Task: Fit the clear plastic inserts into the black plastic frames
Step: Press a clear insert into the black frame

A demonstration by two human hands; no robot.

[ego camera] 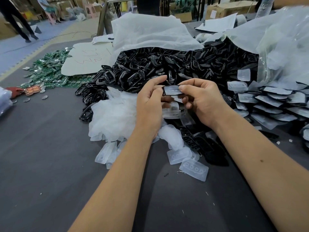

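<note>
Between my two hands is a black plastic frame (171,90) with a clear insert sitting inside it. My left hand (150,101) pinches its left end with thumb and fingers. My right hand (199,99) grips its right end, thumb on top. A big heap of black frames (167,66) spills from a white bag just behind my hands. Loose clear inserts (113,114) are piled on the grey table at my left wrist, and one with round holes (194,169) lies nearer me. Frames with inserts in them (274,104) are stacked at the right.
Green circuit boards (50,69) lie spread at the far left beside a sheet of white card (87,59). A clear plastic bag (284,44) rises at the right. More black parts (205,144) lie under my right forearm. A person walks on the floor at the far left.
</note>
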